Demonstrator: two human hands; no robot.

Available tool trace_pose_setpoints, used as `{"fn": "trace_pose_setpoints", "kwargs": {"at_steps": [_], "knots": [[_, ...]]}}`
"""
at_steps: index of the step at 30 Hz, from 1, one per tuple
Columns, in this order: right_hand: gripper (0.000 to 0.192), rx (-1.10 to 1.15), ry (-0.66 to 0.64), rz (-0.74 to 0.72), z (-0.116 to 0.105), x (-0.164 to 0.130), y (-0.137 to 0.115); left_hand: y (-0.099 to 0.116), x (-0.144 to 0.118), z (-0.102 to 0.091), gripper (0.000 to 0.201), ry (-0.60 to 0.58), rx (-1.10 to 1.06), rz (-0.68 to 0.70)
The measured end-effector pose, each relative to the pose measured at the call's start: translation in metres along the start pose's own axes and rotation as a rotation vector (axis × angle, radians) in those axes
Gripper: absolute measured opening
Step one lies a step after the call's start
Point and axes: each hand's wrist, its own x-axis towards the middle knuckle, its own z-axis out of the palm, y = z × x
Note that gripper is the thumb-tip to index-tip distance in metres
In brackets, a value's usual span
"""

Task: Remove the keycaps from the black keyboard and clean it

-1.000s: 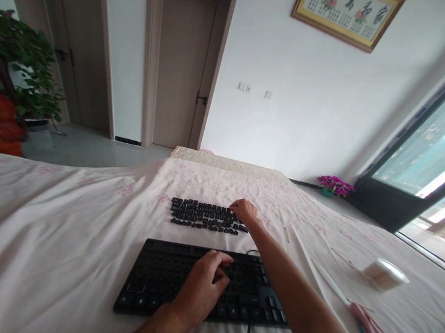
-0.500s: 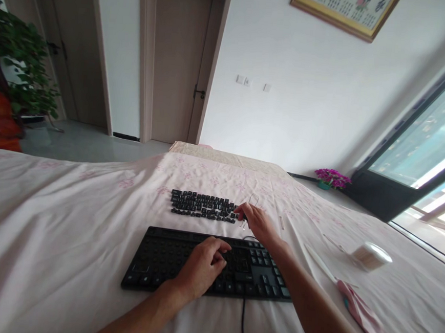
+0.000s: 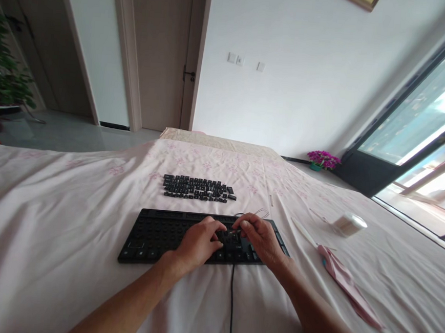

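A black keyboard (image 3: 151, 235) lies on the bedspread, with many keycaps gone from its main block. My left hand (image 3: 199, 239) rests over its middle, fingers curled, thumb and forefinger apart around a dark patch of keys; nothing shows held in it. Close beside, my right hand (image 3: 259, 236) is closed in a pinch over the keys right of the middle. Thin wire loops of a keycap puller (image 3: 262, 212) stick out behind its fingers; the working end is mostly hidden. Beyond the keyboard, loose black keycaps (image 3: 195, 188) lie in rows, two of them set at the right end.
To the right are a round tub of cotton swabs (image 3: 350, 224), a pale stick (image 3: 302, 231), and a pink cloth (image 3: 349, 289). A single swab (image 3: 271, 200) lies past the keyboard. The keyboard cable (image 3: 231, 306) runs toward me. Pale floral bedspread (image 3: 68, 216) covers the surface.
My right hand has come back from the right end of the keycap rows to the keyboard, beside my left hand. Two keycaps now show at that end. The view has tilted down.
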Motion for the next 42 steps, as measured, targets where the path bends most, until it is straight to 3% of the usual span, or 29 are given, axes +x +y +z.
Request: {"fn": "trace_pose_setpoints", "kwargs": {"at_steps": [12, 19, 28, 38, 42], "knots": [[0.040, -0.044, 0.014, -0.047, 0.003, -0.012, -0.012, 0.007, -0.006, -0.005, 0.027, -0.069, -0.017, 0.055], [0.031, -0.183, 0.189, 0.011, 0.009, -0.010, -0.008, 0.004, -0.008, 0.002, 0.022, -0.047, 0.068, 0.078], [0.013, -0.184, 0.117, 0.024, 0.010, -0.012, -0.011, 0.008, -0.010, 0.007, 0.016, -0.013, 0.138, 0.085], [0.020, -0.211, 0.113, 0.010, 0.019, -0.013, -0.002, 0.008, -0.010, 0.011, 0.013, 0.016, 0.150, 0.079], [0.025, -0.251, 0.058, -0.068, 0.019, -0.015, -0.002, 0.008, -0.010, 0.011, 0.013, 0.011, 0.177, 0.074]]}}
